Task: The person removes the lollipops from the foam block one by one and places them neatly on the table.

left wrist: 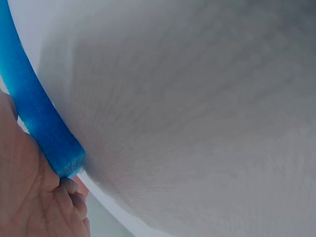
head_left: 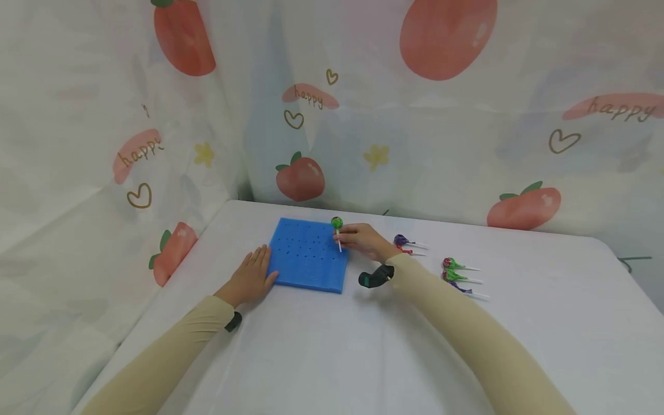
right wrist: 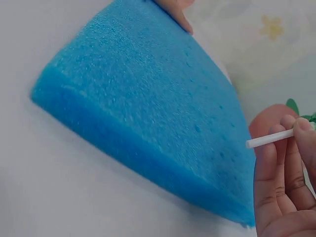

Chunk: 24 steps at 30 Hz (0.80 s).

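Observation:
A square blue foam board (head_left: 306,274) with rows of small holes lies flat on the white table. My left hand (head_left: 251,275) rests along the board's left edge, fingers straight and thumb at the near left corner. Over the board's right side, my right hand (head_left: 367,241) pinches a green-wrapped lollipop (head_left: 336,222) by its white stick, head up and stick pointing down. In the right wrist view the free end of the stick (right wrist: 269,139) sticks out past the fingers, apart from the foam. The left wrist view catches the foam's blue side (left wrist: 44,118) against the palm.
Right of the board lie a purple lollipop (head_left: 400,240) and a red lollipop (head_left: 403,250). Farther right are two green-wrapped lollipops (head_left: 452,276) and another purple one (head_left: 460,287), sticks pointing right. A printed cloth (head_left: 430,132) hangs behind and to the left.

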Each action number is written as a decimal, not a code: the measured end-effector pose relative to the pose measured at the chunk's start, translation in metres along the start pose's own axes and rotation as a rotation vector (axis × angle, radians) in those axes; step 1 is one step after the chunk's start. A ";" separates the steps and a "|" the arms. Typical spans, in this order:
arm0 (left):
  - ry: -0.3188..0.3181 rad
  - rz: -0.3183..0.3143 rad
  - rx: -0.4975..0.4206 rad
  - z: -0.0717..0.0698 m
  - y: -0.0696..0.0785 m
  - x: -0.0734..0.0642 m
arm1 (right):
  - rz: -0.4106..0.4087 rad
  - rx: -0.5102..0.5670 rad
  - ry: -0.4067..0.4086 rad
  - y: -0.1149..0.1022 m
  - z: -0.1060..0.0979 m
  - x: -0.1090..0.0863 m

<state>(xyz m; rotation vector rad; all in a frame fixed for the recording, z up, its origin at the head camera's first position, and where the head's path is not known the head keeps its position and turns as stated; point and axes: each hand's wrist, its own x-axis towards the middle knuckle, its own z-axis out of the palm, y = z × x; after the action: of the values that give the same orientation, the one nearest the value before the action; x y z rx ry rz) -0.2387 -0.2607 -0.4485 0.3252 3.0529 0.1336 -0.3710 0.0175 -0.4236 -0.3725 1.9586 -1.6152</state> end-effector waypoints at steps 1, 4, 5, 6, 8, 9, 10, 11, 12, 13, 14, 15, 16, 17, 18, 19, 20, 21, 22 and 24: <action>0.001 0.001 -0.002 0.000 0.000 0.000 | -0.001 -0.016 0.006 -0.001 -0.003 -0.002; -0.002 0.000 0.000 0.000 0.000 -0.001 | -0.013 -0.083 0.021 -0.004 -0.011 -0.010; -0.003 0.000 -0.002 -0.001 0.000 -0.001 | -0.020 -0.102 0.021 -0.005 -0.015 -0.013; -0.005 -0.001 -0.001 -0.001 0.000 -0.001 | -0.027 -0.121 0.021 -0.007 -0.018 -0.016; -0.007 -0.001 0.002 -0.001 0.000 -0.001 | -0.030 -0.161 0.029 -0.010 -0.026 -0.021; -0.006 0.000 0.002 -0.001 -0.001 0.000 | -0.031 -0.180 0.031 -0.012 -0.030 -0.024; -0.007 0.000 -0.002 0.000 -0.001 0.000 | -0.032 -0.193 0.032 -0.014 -0.034 -0.027; -0.006 0.001 -0.008 0.000 -0.001 0.000 | -0.027 -0.204 0.038 -0.015 -0.038 -0.029; -0.004 0.002 -0.008 0.000 -0.001 0.000 | -0.023 -0.214 0.043 -0.017 -0.042 -0.032; -0.001 0.003 -0.011 0.000 -0.001 0.000 | -0.020 -0.221 0.046 -0.019 -0.047 -0.034; -0.002 0.002 -0.012 0.000 -0.001 0.000 | -0.016 -0.230 0.052 -0.020 -0.051 -0.037; 0.002 0.003 -0.013 0.001 -0.001 0.000 | -0.019 -0.236 0.048 -0.022 -0.056 -0.040; 0.005 0.004 -0.014 0.001 -0.002 0.001 | -0.021 -0.252 0.046 -0.024 -0.060 -0.042; 0.009 0.005 -0.013 0.002 -0.002 0.001 | -0.021 -0.273 0.043 -0.024 -0.065 -0.045; 0.011 0.006 -0.012 0.003 -0.003 0.001 | -0.021 -0.287 0.044 -0.025 -0.070 -0.048; 0.011 0.005 -0.014 0.004 -0.003 0.001 | -0.020 -0.304 0.046 -0.026 -0.076 -0.051; 0.010 0.004 -0.014 0.005 -0.003 0.002 | -0.022 -0.321 0.049 -0.025 -0.081 -0.054; 0.010 0.002 -0.015 0.005 -0.003 0.002 | -0.025 -0.326 0.047 -0.025 -0.087 -0.057; 0.009 0.000 -0.017 0.006 -0.003 0.002 | -0.028 -0.334 0.051 -0.025 -0.092 -0.060; 0.008 0.000 -0.017 0.007 -0.003 0.003 | -0.029 -0.344 0.065 -0.025 -0.103 -0.066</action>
<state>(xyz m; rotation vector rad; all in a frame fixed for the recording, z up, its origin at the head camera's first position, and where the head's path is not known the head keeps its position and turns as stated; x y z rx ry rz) -0.2413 -0.2629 -0.4564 0.3238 3.0583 0.1608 -0.3814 0.1308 -0.3720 -0.4885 2.2941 -1.3192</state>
